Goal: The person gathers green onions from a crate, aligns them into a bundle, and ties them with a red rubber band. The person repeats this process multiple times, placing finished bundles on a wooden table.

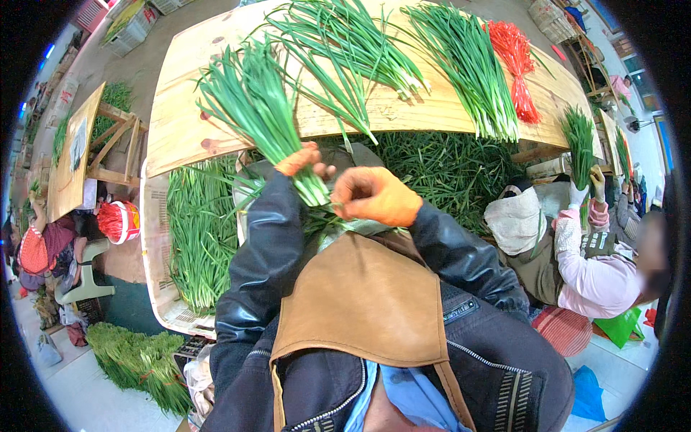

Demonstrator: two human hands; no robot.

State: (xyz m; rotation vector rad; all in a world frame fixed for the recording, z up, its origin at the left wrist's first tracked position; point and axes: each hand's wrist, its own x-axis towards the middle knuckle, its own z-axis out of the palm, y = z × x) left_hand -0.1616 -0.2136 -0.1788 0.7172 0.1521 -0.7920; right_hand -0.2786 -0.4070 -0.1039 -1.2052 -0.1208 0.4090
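Observation:
My left hand (300, 160), in an orange glove with bare fingertips, is wrapped around the lower part of a bunch of garlic chives (253, 102). The leaves fan out over the wooden table (178, 113), and the pale stem ends point down towards my lap. Close by those ends is my right hand (382, 197), gloved alike, its thumb and forefinger drawn together. Whether a scrap of leaf is between them is too small to tell. On the tabletop lie a loose heap of chives (356, 48), a neater bunch (469, 75) and a bundle of red plastic ties (518, 70).
A white plastic crate (149, 254) of chives stands at my left. More chives (448, 173) lie beneath the table. At right a co-worker (594, 275) holds up a bunch (579, 143). A tub of red ties (116, 221) and floor bundles (135, 362) are at left.

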